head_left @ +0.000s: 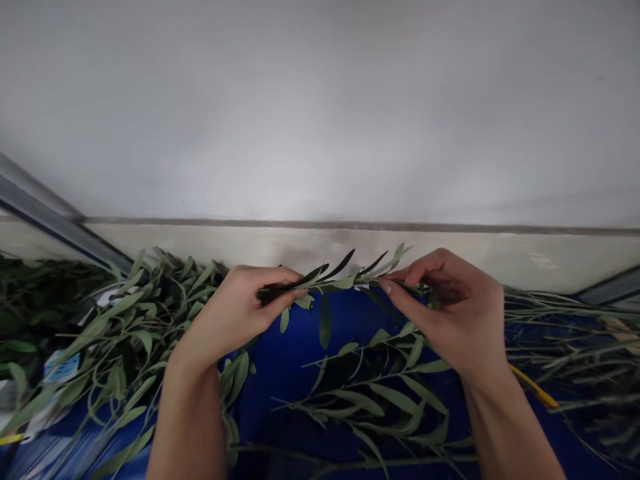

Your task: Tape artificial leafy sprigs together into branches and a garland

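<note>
The left hand (230, 313) grips the dark end of a narrow-leaved green sprig (325, 281), and the right hand (450, 313) pinches it further along, holding it level. Below the hands, more leafy branches (380, 393) lie loose in a blue container (280, 407), near a pale wall (200, 247).

Floral or greenery workroom by the look: leafy sprigs (125, 333) heaped on a blue surface (300, 373), plain white wall (320, 113) behind (grey metal framing (50, 213) at the corner; exact trade unclear).
</note>
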Action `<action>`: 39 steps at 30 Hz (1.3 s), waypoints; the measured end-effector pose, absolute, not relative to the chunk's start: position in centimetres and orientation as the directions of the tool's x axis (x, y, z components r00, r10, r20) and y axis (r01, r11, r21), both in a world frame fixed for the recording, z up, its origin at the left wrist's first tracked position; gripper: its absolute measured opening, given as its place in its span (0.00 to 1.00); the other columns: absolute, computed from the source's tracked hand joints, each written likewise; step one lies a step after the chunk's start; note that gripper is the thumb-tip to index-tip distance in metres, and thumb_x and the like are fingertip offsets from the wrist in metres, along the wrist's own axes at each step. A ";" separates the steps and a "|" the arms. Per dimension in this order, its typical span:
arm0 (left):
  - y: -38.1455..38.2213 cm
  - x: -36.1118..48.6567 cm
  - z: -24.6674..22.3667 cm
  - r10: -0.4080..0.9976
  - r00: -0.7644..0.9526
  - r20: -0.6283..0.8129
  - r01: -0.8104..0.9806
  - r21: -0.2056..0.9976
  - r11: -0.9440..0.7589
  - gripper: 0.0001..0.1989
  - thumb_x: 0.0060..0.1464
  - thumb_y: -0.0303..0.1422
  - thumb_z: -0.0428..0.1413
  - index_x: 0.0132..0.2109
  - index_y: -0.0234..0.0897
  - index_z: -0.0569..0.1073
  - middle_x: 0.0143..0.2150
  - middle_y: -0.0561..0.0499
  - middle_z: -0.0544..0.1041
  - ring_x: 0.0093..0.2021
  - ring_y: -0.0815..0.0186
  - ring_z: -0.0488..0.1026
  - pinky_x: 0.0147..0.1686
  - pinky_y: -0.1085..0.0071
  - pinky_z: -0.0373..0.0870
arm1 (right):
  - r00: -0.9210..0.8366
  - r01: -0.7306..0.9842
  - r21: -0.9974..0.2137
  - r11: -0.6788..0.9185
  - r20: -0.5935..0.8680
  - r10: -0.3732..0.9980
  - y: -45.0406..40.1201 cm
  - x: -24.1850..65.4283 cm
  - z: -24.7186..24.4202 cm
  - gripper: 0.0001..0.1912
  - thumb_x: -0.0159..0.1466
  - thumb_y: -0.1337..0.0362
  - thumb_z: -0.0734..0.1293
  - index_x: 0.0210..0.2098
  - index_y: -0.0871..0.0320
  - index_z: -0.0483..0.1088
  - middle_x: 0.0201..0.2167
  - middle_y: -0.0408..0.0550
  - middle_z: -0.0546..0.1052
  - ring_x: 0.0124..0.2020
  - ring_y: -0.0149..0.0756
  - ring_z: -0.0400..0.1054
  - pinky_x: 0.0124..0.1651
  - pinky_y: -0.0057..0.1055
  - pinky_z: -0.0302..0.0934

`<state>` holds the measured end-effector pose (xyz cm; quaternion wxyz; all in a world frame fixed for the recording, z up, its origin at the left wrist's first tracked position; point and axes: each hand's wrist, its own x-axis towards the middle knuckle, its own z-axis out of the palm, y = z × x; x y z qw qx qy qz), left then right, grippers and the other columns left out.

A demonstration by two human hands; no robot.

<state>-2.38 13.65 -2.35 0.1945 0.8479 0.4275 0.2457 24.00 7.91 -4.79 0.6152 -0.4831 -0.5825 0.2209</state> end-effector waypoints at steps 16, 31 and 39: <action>13.4 -2.3 -2.6 0.801 0.517 0.303 0.645 0.477 -0.597 0.07 0.64 0.36 0.59 0.42 0.43 0.82 0.39 0.51 0.86 0.34 0.62 0.83 0.30 0.73 0.76 | 0.162 0.324 -0.843 0.430 0.497 0.852 8.1 24.6 -4.9 0.09 0.60 0.70 0.74 0.30 0.54 0.70 0.32 0.47 0.82 0.39 0.43 0.79 0.42 0.38 0.73; 13.0 -1.6 -2.4 0.780 0.526 0.338 0.669 0.402 -0.625 0.07 0.64 0.35 0.60 0.43 0.43 0.83 0.41 0.53 0.86 0.36 0.63 0.84 0.30 0.76 0.77 | 0.062 0.591 -0.664 0.458 0.603 0.795 8.1 25.0 -5.0 0.10 0.62 0.71 0.70 0.29 0.53 0.66 0.28 0.42 0.77 0.28 0.33 0.73 0.32 0.30 0.67; 12.8 -1.5 -2.4 0.803 0.508 0.311 0.654 0.468 -0.594 0.08 0.64 0.36 0.59 0.43 0.44 0.84 0.41 0.52 0.86 0.36 0.62 0.83 0.24 0.78 0.75 | 0.082 0.561 -0.681 0.470 0.611 0.787 8.5 25.2 -5.8 0.15 0.63 0.67 0.70 0.27 0.53 0.59 0.25 0.41 0.72 0.27 0.33 0.68 0.25 0.29 0.55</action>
